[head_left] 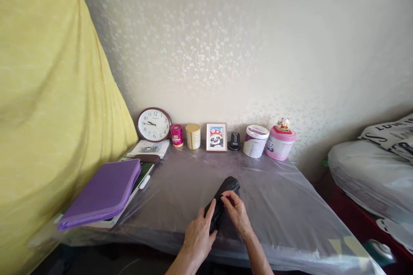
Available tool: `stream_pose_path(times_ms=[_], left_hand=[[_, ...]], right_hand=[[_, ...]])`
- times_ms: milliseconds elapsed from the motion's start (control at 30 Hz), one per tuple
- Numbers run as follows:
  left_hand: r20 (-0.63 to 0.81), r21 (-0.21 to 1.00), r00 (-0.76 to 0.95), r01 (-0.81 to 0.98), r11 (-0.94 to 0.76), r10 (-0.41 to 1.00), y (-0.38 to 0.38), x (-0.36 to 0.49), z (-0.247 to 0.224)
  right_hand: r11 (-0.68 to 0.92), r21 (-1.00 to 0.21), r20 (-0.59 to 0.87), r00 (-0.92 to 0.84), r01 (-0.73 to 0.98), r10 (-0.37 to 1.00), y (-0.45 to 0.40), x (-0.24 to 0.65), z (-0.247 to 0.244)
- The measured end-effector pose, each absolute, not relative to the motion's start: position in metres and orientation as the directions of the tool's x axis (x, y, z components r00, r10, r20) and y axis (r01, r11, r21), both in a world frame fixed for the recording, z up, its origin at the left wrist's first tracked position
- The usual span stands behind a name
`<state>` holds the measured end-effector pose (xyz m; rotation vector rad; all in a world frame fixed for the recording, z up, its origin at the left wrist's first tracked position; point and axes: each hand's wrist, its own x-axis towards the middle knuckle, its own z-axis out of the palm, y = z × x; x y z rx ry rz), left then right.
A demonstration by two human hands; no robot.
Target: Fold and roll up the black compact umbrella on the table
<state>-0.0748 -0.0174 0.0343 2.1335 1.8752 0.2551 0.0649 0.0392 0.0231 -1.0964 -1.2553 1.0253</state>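
A black folded umbrella (231, 184) lies slantwise near the front of the plastic-covered table, its far end pointing to the back right. My left hand (199, 233) is wrapped round its near part, with the index finger stretched along the fabric and the thumb side partly hidden. On the umbrella's right side, my right hand (236, 212) pinches a small bit of it between thumb and fingertips. Whether that bit is a strap or a fold of cloth, I cannot tell.
Left on the table (274, 193) lies a purple zip folder (103, 189) on papers, beside a white pen-like object (144, 181). Along the wall stand a clock (154, 124), a framed panda picture (216, 137), a white tub (254, 144), a pink tub (279, 145) and several smaller items.
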Motion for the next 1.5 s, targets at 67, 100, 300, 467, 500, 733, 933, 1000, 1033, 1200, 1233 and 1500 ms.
stream_pose_path(times_ms=[67,100,300,467,500,733,933,1000,1033,1200,1233,1500], left_hand=[[-0.053,0.309,0.147,0.943,-0.123,0.988,-0.018,-0.074,0.034],[-0.043,0.302,0.150,0.944,-0.130,0.988,-0.018,-0.074,0.034],[-0.005,0.273,0.136,0.953,-0.129,0.991,-0.020,-0.071,0.025],[-0.013,0.215,0.140,0.967,-0.134,0.990,-0.020,-0.070,0.023],[-0.008,0.204,0.143,0.969,-0.139,0.990,-0.021,-0.070,0.023],[0.023,0.186,0.155,0.970,-0.157,0.988,-0.025,-0.073,0.019],[-0.036,0.302,0.151,0.944,-0.133,0.988,-0.033,-0.085,0.023],[-0.060,0.328,0.142,0.938,-0.115,0.988,-0.037,-0.089,0.025],[-0.068,0.336,0.137,0.936,-0.107,0.988,-0.039,-0.091,0.025],[-0.076,0.354,0.130,0.931,-0.095,0.989,-0.044,-0.096,0.027],[-0.071,0.354,0.135,0.930,-0.102,0.988,-0.045,-0.096,0.027],[-0.088,0.304,0.165,0.944,-0.131,0.982,-0.038,-0.089,0.031]], right_hand=[[0.125,-0.986,0.123,0.019,-0.111,0.992,0.036,0.069,0.024],[0.106,-0.982,0.108,0.001,-0.154,0.994,0.034,0.072,0.026],[0.100,-0.986,0.116,-0.121,-0.135,0.986,0.031,0.072,0.032],[0.111,-0.992,0.101,-0.147,0.061,0.984,0.043,0.060,0.029],[0.113,-0.984,0.094,-0.138,0.137,0.986,0.046,0.058,0.028],[0.236,-0.717,0.246,-0.079,0.656,0.966,0.063,0.050,0.030],[0.020,-0.979,0.028,0.037,0.201,0.999,0.063,0.057,0.034],[-0.042,-0.999,-0.042,0.109,-0.001,0.993,0.060,0.068,0.035],[-0.050,-0.997,-0.058,0.143,-0.060,0.988,0.059,0.074,0.036],[0.032,-0.999,0.028,0.127,-0.027,0.992,0.060,0.085,0.039],[0.076,-0.997,0.078,0.085,0.025,0.993,0.062,0.082,0.039],[0.462,-0.692,0.317,-0.341,0.556,0.885,0.065,0.056,0.040]])
